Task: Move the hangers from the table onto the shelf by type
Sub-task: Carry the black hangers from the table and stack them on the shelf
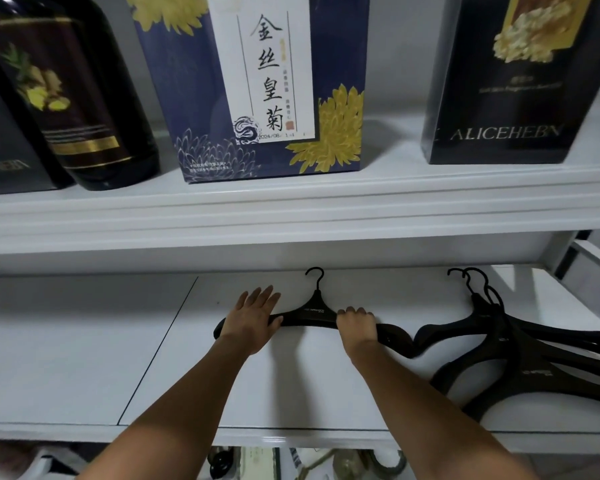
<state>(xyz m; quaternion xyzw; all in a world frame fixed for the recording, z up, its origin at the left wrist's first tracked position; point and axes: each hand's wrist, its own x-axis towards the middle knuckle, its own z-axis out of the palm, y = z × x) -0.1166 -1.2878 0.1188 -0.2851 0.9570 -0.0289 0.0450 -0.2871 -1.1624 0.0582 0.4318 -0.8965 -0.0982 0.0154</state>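
As hanger (317, 311) rests on shelf (84, 341), left fingers (264, 296) straight atop, right fingers (352, 310) gripping it

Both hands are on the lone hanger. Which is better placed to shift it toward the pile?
Probably the right hand: it grips the hanger on the side nearest the pile, while the left hand only rests flat on the far end, fingers straight.

I see bare shelf board (84, 341) at left; 1 hanger (317, 311) spans the middle, the hanger pile (520, 344) crowds the right, the upper shelf (291, 216) caps headroom.
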